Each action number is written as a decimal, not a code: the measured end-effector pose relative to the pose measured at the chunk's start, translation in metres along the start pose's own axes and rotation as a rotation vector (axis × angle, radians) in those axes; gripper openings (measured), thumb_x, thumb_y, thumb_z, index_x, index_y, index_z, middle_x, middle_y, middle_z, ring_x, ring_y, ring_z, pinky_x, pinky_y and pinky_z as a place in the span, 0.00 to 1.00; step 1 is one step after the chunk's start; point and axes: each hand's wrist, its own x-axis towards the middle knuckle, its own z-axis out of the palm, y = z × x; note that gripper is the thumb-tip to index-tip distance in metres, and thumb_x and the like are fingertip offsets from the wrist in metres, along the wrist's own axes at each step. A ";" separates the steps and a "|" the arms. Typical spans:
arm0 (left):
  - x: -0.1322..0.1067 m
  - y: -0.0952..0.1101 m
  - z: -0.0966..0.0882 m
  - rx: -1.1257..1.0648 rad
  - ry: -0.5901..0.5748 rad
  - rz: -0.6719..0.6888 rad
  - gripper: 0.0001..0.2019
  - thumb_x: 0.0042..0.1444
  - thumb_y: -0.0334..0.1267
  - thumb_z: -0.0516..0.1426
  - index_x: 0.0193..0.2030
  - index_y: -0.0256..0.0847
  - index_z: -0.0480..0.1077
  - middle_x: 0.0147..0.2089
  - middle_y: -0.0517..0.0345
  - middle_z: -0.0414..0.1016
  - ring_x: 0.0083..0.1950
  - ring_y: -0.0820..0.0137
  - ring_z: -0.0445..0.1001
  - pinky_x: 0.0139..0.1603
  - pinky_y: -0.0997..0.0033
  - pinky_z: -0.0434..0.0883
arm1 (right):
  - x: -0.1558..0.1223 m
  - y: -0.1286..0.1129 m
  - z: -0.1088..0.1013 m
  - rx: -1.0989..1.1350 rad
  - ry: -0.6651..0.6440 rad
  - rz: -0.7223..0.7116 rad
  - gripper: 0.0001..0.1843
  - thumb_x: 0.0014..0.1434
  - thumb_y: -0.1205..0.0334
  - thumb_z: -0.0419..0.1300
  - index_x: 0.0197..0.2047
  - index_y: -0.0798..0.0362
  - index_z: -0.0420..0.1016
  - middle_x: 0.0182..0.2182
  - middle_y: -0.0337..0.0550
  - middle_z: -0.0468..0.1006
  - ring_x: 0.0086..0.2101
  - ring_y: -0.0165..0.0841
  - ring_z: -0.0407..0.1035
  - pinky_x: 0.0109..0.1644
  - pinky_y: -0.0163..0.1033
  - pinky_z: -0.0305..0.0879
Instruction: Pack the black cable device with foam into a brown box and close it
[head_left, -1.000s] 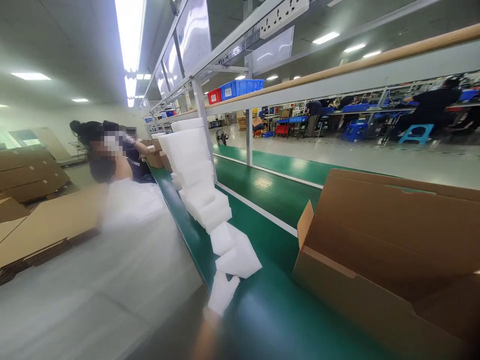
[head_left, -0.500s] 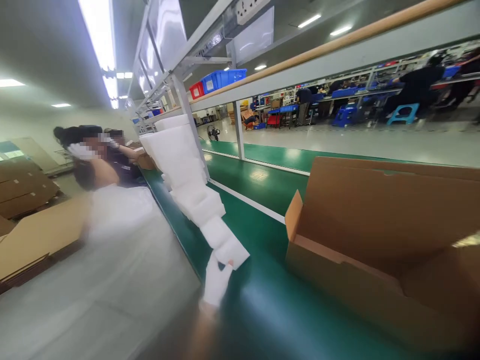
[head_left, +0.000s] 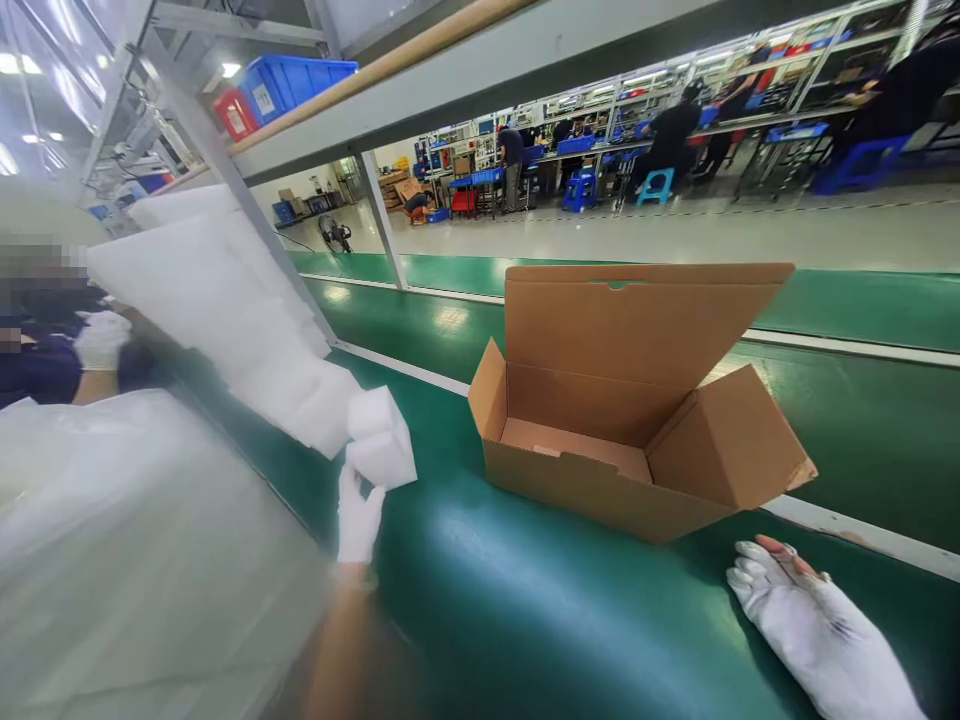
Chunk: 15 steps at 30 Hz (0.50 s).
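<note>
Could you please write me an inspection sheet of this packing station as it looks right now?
Surface: green conveyor belt, glossy.
Job's things: open brown cardboard box on the belt, lid up; small white foam block; leaning stack of white foam pads.
Clutter: clear plastic sheeting at left.
Hands: gloved left hand holds the foam block; gloved right hand rests flat on the belt.
Cables: nothing seen.
Surroundings: blue plastic bin overhead; a co-worker's gloved hand; people at far benches.

L hand (head_left: 358, 520) gripping foam block (head_left: 380, 451), open carton (head_left: 600, 480) nearby
</note>
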 end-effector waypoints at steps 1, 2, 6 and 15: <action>-0.008 0.001 -0.001 -0.004 0.058 -0.005 0.33 0.52 0.36 0.53 0.66 0.38 0.49 0.66 0.43 0.52 0.64 0.54 0.56 0.65 0.49 0.57 | 0.000 -0.001 0.000 0.003 0.007 0.009 0.08 0.49 0.56 0.60 0.31 0.50 0.78 0.43 0.53 0.64 0.33 0.31 0.65 0.31 0.29 0.72; -0.016 0.004 -0.002 -0.006 0.122 -0.007 0.32 0.53 0.36 0.53 0.65 0.38 0.51 0.66 0.43 0.52 0.65 0.54 0.55 0.66 0.48 0.56 | 0.001 -0.001 0.000 0.003 0.019 0.016 0.09 0.49 0.56 0.60 0.32 0.50 0.78 0.43 0.52 0.64 0.33 0.32 0.65 0.31 0.29 0.72; -0.051 0.031 0.000 -0.027 0.320 0.032 0.20 0.58 0.41 0.53 0.57 0.42 0.60 0.59 0.48 0.61 0.61 0.55 0.61 0.64 0.48 0.59 | 0.008 -0.002 -0.001 0.015 0.086 0.092 0.12 0.42 0.58 0.60 0.33 0.50 0.77 0.42 0.50 0.67 0.33 0.33 0.66 0.28 0.31 0.74; -0.097 0.126 0.052 -0.125 -0.080 0.543 0.13 0.64 0.38 0.45 0.53 0.45 0.63 0.53 0.48 0.66 0.55 0.58 0.65 0.56 0.51 0.66 | 0.009 -0.002 -0.004 0.012 -0.007 0.128 0.19 0.34 0.56 0.67 0.35 0.49 0.77 0.38 0.49 0.68 0.30 0.32 0.65 0.29 0.32 0.74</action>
